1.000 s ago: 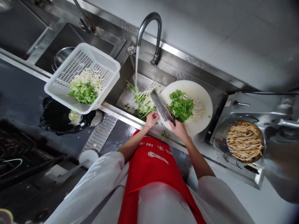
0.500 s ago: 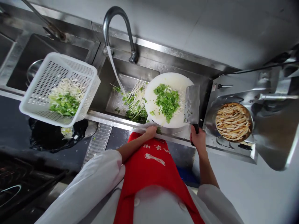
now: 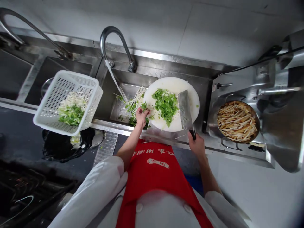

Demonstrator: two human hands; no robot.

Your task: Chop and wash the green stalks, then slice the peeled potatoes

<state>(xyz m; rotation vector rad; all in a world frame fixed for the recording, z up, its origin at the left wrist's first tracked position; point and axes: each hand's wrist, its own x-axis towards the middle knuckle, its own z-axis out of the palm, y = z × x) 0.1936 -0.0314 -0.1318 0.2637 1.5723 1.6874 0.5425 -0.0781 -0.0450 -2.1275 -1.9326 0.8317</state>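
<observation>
My right hand (image 3: pixel 197 145) is wrapped round the black handle of a cleaver (image 3: pixel 186 109). Its broad blade lies over the right side of a round white cutting board (image 3: pixel 195 95), beside a heap of chopped leafy greens (image 3: pixel 165 106) with pale stem pieces. At the board's left edge, the fingers of my left hand (image 3: pixel 142 117) are pinched together on a small green leaf (image 3: pixel 143 105). Long-stemmed greens (image 3: pixel 136 100) lie in the sink just beyond that hand, partly hidden by it and the board.
Water runs from a curved faucet (image 3: pixel 113 30) into the sink (image 3: pixel 106 106). A white perforated basket (image 3: pixel 47 110) with chopped vegetables stands to the left, above a black plastic bag (image 3: pixel 54 147). On the right is a round pan (image 3: pixel 258 122) of brown-and-white strips.
My left hand has moved from the counter's front edge up to the board's left edge, onto a leaf. The cleaver has shifted left and turned, closer to the chopped greens.
</observation>
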